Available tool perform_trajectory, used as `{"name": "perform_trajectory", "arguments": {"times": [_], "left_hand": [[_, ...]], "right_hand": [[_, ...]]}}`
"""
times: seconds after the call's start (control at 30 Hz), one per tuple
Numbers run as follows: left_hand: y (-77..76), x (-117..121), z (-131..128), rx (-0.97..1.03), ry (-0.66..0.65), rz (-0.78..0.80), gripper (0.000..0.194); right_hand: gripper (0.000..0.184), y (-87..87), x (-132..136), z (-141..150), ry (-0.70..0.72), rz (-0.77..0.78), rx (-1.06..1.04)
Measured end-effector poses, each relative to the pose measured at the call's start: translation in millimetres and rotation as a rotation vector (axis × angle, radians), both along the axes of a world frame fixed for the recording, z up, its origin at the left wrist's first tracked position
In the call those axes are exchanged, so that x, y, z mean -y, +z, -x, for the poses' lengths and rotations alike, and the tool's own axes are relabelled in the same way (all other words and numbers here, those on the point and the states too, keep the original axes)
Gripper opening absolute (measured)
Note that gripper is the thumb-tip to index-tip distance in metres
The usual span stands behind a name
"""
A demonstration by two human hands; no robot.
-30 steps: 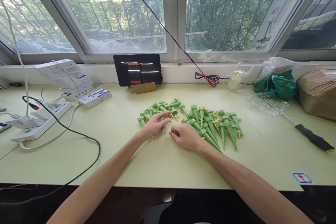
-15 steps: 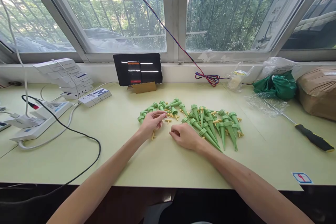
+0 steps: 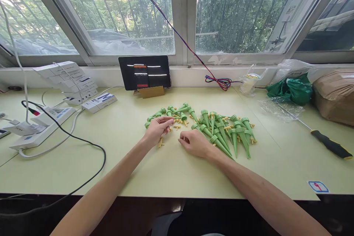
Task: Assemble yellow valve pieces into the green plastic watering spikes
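Observation:
My left hand (image 3: 157, 129) is beside a group of green plastic watering spikes (image 3: 182, 107), its fingers bent and closed together at the tips. Whether a small piece is between them I cannot make out. Small yellow T-shaped valves (image 3: 177, 127) lie just right of its fingers, and more yellow valves (image 3: 160, 142) lie below the palm. My right hand (image 3: 195, 143) rests on the table with its fingers curled in; anything inside is hidden. Right of it, a larger heap of green spikes with yellow valves fitted (image 3: 221, 131) lies with tips mostly toward me.
A tablet (image 3: 145, 73) leans on a cardboard stand at the back. White boxes (image 3: 76, 81) and a power strip (image 3: 44, 129) with cables are at left. On the right are a screwdriver (image 3: 330, 144), a green bag (image 3: 291, 90) and a brown package (image 3: 336, 96).
My left hand has shifted slightly left, uncovering a little more of the yellow valves by its fingers. My right hand and the heaps of spikes stay put.

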State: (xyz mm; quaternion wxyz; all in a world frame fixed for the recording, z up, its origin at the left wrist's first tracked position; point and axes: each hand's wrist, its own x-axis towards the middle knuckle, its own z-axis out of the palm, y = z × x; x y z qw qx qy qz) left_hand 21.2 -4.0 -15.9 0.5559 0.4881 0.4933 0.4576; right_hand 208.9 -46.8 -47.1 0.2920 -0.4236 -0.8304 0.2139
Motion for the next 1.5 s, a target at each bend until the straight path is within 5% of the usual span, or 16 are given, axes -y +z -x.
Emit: {"name": "perform_trajectory", "arguments": {"times": [1.07, 1.27, 1.5], "left_hand": [[4.6, 4, -1, 0.083, 0.029, 0.108, 0.034], [5.3, 10, -5, 0.073, 0.015, 0.092, 0.032], [2.8, 16, -10, 0.023, -0.076, 0.070, 0.024]], "right_hand": [[0.018, 1.7, 0, -1, -0.002, 0.045, 0.021], [0.016, 0.6, -2, 1, -0.095, 0.093, -0.179], [0.039, 0.6, -4, 4, -0.088, 0.412, -0.498]]}}
